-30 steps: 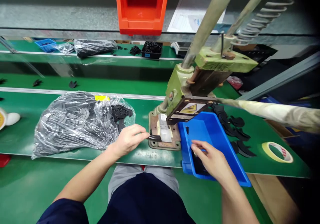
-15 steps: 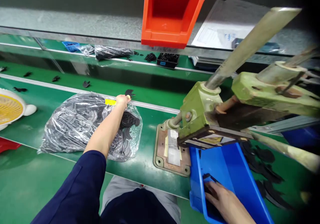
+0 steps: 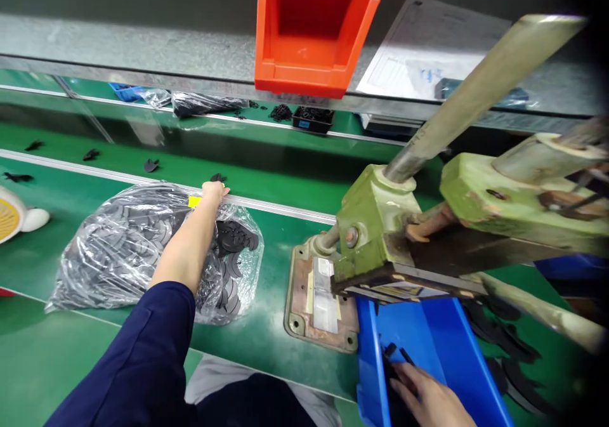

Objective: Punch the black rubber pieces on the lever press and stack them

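My left hand (image 3: 215,190) is at the green belt's near rail, its thumb apart from a thin black curved piece (image 3: 219,177) just beyond it. Under that forearm lies a clear plastic bag (image 3: 118,249), full of black curved pieces (image 3: 235,236) that show at its open right end. Down in the blue bin (image 3: 428,325), my right hand (image 3: 425,395) has its fingers curled at dark parts, with a black piece (image 3: 391,349) beside the fingertips. The bin wall and the hand hide part of that grip.
A green hand press (image 3: 375,224) with a long lever stands on a metal base (image 3: 297,300) between bag and bin. Overhead, an orange bin (image 3: 304,78) juts from the shelf. More black pieces (image 3: 151,165) lie along the belt. A white-and-yellow fan (image 3: 14,214) sits at left.
The black piece that my left hand pinched now lies on the belt, and the hand has drawn back slightly left of where it was. My right hand stays in the blue bin.
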`<state>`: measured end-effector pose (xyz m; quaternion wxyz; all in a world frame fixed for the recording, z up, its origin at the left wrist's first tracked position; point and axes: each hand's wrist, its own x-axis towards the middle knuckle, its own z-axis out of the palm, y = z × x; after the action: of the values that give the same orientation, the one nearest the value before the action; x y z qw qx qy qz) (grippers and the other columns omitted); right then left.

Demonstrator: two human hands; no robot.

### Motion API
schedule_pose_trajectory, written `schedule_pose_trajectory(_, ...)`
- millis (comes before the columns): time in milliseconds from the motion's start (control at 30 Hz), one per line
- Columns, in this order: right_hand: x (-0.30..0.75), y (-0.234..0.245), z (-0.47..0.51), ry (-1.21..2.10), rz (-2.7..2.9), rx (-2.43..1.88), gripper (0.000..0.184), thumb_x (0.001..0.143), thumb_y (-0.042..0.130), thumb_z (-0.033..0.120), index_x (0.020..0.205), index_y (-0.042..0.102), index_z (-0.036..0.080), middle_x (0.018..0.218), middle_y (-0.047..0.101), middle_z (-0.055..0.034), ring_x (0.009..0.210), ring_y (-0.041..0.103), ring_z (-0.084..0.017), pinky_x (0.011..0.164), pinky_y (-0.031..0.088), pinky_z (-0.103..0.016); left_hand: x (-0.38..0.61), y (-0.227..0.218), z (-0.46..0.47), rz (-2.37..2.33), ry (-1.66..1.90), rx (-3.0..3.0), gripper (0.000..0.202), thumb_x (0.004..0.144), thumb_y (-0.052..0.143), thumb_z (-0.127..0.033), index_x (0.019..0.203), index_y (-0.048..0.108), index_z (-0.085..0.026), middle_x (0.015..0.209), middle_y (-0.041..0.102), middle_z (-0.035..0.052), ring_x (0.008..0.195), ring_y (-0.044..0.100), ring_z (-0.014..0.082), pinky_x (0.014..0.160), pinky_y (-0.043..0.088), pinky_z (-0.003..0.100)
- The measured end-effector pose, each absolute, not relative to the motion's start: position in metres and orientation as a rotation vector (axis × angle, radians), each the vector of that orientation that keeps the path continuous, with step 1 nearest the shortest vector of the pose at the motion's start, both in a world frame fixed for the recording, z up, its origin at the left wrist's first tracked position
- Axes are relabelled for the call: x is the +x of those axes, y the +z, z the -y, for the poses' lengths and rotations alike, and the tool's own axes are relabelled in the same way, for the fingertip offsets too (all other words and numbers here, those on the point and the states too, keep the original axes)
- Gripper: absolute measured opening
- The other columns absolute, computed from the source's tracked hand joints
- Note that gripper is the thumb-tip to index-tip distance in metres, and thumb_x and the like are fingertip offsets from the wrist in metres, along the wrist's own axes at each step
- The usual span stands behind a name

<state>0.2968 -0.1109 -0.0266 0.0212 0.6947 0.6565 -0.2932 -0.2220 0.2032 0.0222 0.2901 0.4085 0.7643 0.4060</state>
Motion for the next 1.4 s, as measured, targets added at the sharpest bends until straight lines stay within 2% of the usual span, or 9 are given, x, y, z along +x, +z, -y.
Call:
schedule_pose_trajectory(100,0.299,-0.024,0.112,-0.895,-2.097,2.206,0.039,0.079,0.041,0.051,0.088,0.071,0.027,0.094,0.076,-0.0087,0.086,0.074,-0.028,0.078,0.058,-0.039,-0.211,0.028,-0.184,-1.946,1.311,1.006,0.02,0.1,0.043,-0.004,0.116,0.053,0.002,0.082,0.065,0.0024,0.066,0.056,0.0044,0.076,0.053,0.026)
schedule_pose_trajectory(167,0.3,-0.02,0.113,-0.844,-2.16,2.281,0.04,0.077,0.042,0.053,0.086,0.072,0.027,0.094,0.076,-0.009,0.089,0.073,-0.029,0.082,0.059,-0.042,-0.195,0.033,-0.162,-1.863,1.45,1.017,0.019,0.097,0.043,0.0,0.112,0.056,-0.003,0.074,0.063,-0.0021,0.062,0.055,0.0024,0.072,0.052,0.021)
schedule_pose_trajectory(233,0.3,-0.014,0.114,-0.756,-2.22,2.406,0.039,0.076,0.045,0.055,0.084,0.071,0.029,0.094,0.076,-0.0092,0.093,0.073,-0.032,0.087,0.059,-0.045,-0.17,0.037,-0.129,-1.771,1.547,1.061,0.022,0.093,0.05,0.0,0.11,0.057,-0.012,0.08,0.067,-0.0007,0.069,0.06,0.006,0.066,0.053,0.02)
schedule_pose_trajectory(400,0.269,0.008,0.127,-0.838,-2.241,2.738,0.034,0.077,0.051,0.063,0.089,0.07,0.037,0.098,0.076,-0.0071,0.084,0.073,-0.031,0.077,0.06,-0.042,-0.097,0.039,-0.012,-1.354,1.49,1.387,0.018,0.087,0.065,-0.015,0.106,0.065,-0.014,0.091,0.07,0.0052,0.073,0.065,0.0123,0.059,0.056,0.024)
schedule_pose_trajectory(500,0.233,0.023,0.137,-1.149,-2.422,2.622,0.034,0.082,0.056,0.059,0.094,0.072,0.031,0.102,0.074,-0.0069,0.09,0.072,-0.026,0.079,0.06,-0.036,-0.059,0.045,0.053,-1.036,1.237,1.764,0.016,0.089,0.066,-0.024,0.102,0.07,-0.016,0.094,0.071,0.0068,0.082,0.068,0.016,0.067,0.058,0.028)
schedule_pose_trajectory(600,0.201,0.035,0.144,-1.304,-2.67,2.387,0.03,0.089,0.058,0.051,0.099,0.072,0.026,0.098,0.072,-0.0057,0.085,0.069,-0.02,0.076,0.057,-0.032,-0.035,0.052,0.089,-0.757,1.053,1.929,0.025,0.09,0.066,-0.027,0.113,0.07,-0.017,0.1,0.071,0.0092,0.085,0.068,0.0166,0.075,0.06,0.03)
schedule_pose_trajectory(833,0.181,0.046,0.154,-1.456,-2.891,2.16,0.018,0.092,0.059,0.034,0.102,0.071,0.025,0.095,0.071,-0.0044,0.087,0.067,-0.017,0.08,0.054,-0.031,-0.021,0.044,0.105,-0.669,1.03,2.108,0.015,0.096,0.059,-0.024,0.098,0.072,-0.018,0.093,0.071,0.008,0.087,0.069,0.0163,0.079,0.058,0.029)
schedule_pose_trajectory(1000,0.179,0.029,0.164,-1.7,-2.736,2.43,0.016,0.085,0.068,0.035,0.096,0.071,0.024,0.087,0.069,-0.0022,0.074,0.063,-0.014,0.069,0.054,-0.028,-0.024,0.024,0.117,-0.693,1.177,2.214,0.013,0.094,0.058,-0.013,0.102,0.068,-0.018,0.095,0.07,0.0076,0.09,0.068,0.0151,0.08,0.059,0.027)
schedule_pose_trajectory(1400,0.169,0.007,0.176,-1.858,-2.582,2.498,0.015,0.084,0.07,0.037,0.091,0.071,0.024,0.086,0.068,-0.0011,0.075,0.063,-0.014,0.07,0.053,-0.027,-0.03,-0.006,0.137,-0.747,1.235,2.193,0.022,0.091,0.06,-0.007,0.108,0.067,-0.019,0.101,0.069,0.0082,0.094,0.069,0.0151,0.081,0.06,0.027)
